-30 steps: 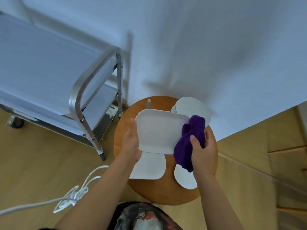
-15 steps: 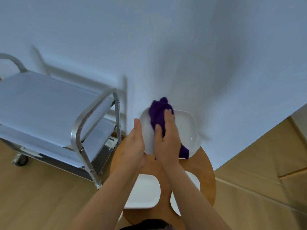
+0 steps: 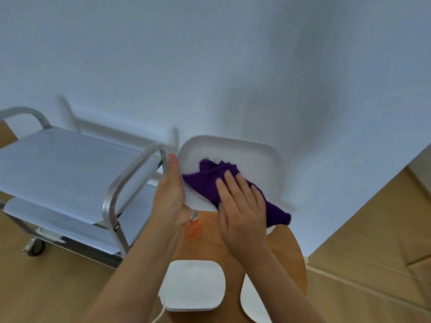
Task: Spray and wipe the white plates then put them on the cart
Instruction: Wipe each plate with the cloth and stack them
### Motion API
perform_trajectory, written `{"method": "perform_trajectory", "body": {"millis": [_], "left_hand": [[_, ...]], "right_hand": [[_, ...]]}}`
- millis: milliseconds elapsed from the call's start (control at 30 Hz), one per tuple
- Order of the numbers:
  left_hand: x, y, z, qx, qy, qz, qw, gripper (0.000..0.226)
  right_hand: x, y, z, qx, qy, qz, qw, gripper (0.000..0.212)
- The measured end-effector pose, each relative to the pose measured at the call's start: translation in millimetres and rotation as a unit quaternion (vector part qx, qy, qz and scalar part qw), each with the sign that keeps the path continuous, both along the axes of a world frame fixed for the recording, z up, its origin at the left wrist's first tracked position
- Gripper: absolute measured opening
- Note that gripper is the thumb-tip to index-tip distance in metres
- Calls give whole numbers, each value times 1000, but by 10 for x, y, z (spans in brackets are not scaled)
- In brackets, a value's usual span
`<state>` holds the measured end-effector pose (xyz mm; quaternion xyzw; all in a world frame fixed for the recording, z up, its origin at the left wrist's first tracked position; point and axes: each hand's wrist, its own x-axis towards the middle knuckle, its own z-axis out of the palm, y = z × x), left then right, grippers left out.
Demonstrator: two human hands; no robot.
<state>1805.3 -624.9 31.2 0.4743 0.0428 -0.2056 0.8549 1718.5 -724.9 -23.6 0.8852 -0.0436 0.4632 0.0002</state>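
Left hand (image 3: 169,194) grips the raised white plate (image 3: 242,159) by its near-left edge, tilting its face toward the person so it's easy to scrub. Right hand (image 3: 242,206) presses the purple cloth (image 3: 210,180) flat against it, fingers straight and spread. Wiping looks mid-step. 2 more plates (image 3: 193,285) wait below on the round worktop (image 3: 286,252), with the cart (image 3: 70,164) just to the left.

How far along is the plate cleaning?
Done: nothing shows on the cart shelves yet. In hand: the left hand holds a plate upright while the right hand presses a purple cloth on it. Left: two more plates lie on the stool.
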Motion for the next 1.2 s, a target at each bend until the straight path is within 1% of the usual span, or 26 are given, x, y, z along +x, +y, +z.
{"method": "perform_trajectory", "body": {"millis": [67,100,167,200,233,300,367,433,500,533,600,633,733,800,900,933,1000,1067,1133,1200], "left_hand": [[35,67,23,76,-62,-15,995,111],[58,106,24,87,-84,-8,993,110],[60,153,28,54,-86,-11,995,80],[48,160,38,50,-89,-22,995,71],[27,151,46,53,-97,-29,993,70],[-11,129,70,57,-115,-38,991,79],[-24,119,126,44,-106,-60,992,84],[-16,127,175,43,-104,-70,991,83],[-38,121,173,42,-114,-78,990,74],[-67,108,154,45,-127,-81,988,65],[-142,74,108,52,-150,-83,984,46],[-168,64,99,49,-153,-79,984,45],[-131,86,191,32,-149,-54,987,46],[-66,137,293,9,-119,-27,992,51],[7,194,357,10,-104,-8,994,59],[30,216,362,17,-106,-11,994,59],[89,259,377,41,-114,-19,992,51],[173,303,407,75,-117,-32,990,46],[242,344,437,111,-120,-53,985,44],[309,396,463,132,-121,-98,979,50]], "right_hand": [[-69,-178,-43,-23,-19,-51,998,38],[-101,-261,-63,-26,-26,-68,997,39],[-144,-399,-76,-13,-40,-97,994,42],[-149,-440,-62,8,-48,-110,993,44],[-141,-455,-30,39,-57,-122,990,48],[-82,-405,87,104,-59,-140,983,53],[12,-322,229,158,-32,-150,975,53],[97,-236,354,209,15,-143,967,56],[172,-123,427,236,51,-112,964,59],[199,-37,456,229,56,-88,968,60],[247,178,506,185,46,-36,981,58],[270,286,519,170,38,-8,985,58],[281,478,493,168,31,77,982,58],[225,473,404,136,49,114,983,59],[107,286,251,7,50,126,991,60],[79,180,207,-38,34,125,991,58],[21,-49,137,-103,0,116,988,51],[-40,-259,80,-137,-19,102,985,42],[-86,-398,42,-162,-14,90,983,40],[-125,-486,36,-180,-12,86,980,34]]}}
